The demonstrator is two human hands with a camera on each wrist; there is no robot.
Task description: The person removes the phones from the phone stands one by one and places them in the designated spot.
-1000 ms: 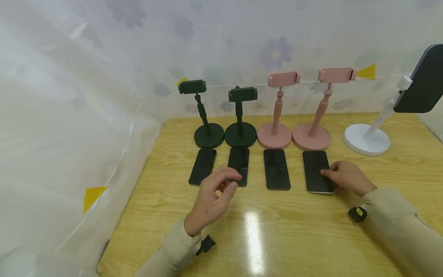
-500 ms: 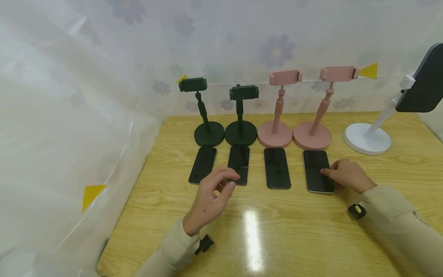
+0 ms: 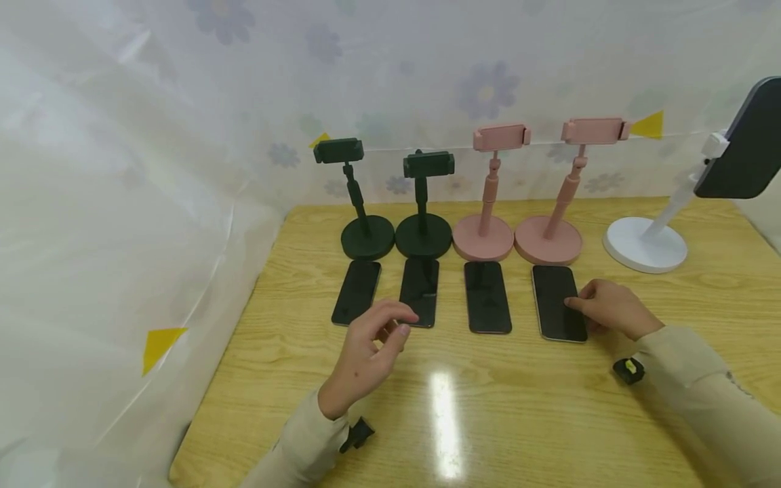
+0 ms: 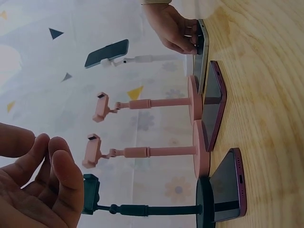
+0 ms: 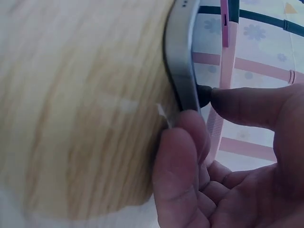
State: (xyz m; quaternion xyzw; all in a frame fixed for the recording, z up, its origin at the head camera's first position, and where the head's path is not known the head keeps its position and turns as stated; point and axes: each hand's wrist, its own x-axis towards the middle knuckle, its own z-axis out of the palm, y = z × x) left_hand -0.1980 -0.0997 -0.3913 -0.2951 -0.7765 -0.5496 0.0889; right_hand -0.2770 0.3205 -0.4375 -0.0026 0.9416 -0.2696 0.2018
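Note:
My right hand (image 3: pixel 615 310) pinches the right edge of a smartphone (image 3: pixel 556 308), the rightmost of those lying in a row on the table. Its thumb presses the dark screen, and in the right wrist view the fingers curl at the underside of the phone's silver edge (image 5: pixel 183 57). My left hand (image 3: pixel 369 352) hovers with loosely bent fingers and holds nothing. It is nearest to another black-screened smartphone (image 3: pixel 421 288), overlapping its lower left corner in the head view. Two more smartphones, one at the far left (image 3: pixel 355 295) and one right of centre (image 3: pixel 487 298), lie screen up.
Behind the row stand two dark green phone stands (image 3: pixel 422 234), two pink phone stands (image 3: pixel 549 237) and a white phone stand (image 3: pixel 643 244) holding an upright phone (image 3: pixel 744 142). A pale flowered sheet (image 3: pixel 390 88) hangs behind and to the left of the wooden table (image 3: pixel 518 413).
My left hand has drifted slightly left and down. The right hand keeps its pinch on the smartphone in nearly the same spot, and the stands have not moved.

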